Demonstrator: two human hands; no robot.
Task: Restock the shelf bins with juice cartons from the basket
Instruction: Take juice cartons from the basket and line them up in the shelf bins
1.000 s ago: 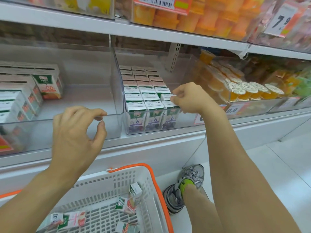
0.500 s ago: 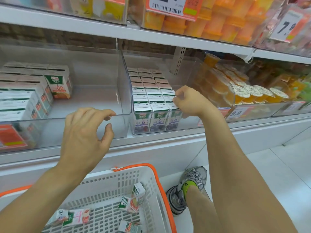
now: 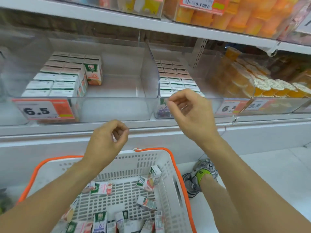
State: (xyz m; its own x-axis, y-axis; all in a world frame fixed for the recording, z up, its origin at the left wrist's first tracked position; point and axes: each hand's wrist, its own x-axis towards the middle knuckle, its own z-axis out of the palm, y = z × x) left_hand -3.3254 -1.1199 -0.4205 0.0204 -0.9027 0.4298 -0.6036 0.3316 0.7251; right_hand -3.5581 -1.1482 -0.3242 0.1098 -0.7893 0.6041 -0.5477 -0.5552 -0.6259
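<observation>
Head view: hovering between placements, both hands empty. Left hand (image 3: 107, 140) hanging loosely curled above the basket (image 3: 170, 167), right hand (image 3: 190, 111) hanging relaxed before the purple-carton bin (image 3: 210, 106), gripping nothing. Juice cartons (image 3: 101, 188) lying loose in the basket. Probably calling for reaching down, grabbing cartons, filling the half-empty left bin (image 3: 117, 106).

bright, even light from overhead, with barely any shadow. the clear bin walls (image 3: 148, 68) catch soft whitish glare. the right hand (image 3: 190, 113) is smeared by motion blur. wide-angle bending curves the shelf edge (image 3: 151, 26), and the corners go soft.
</observation>
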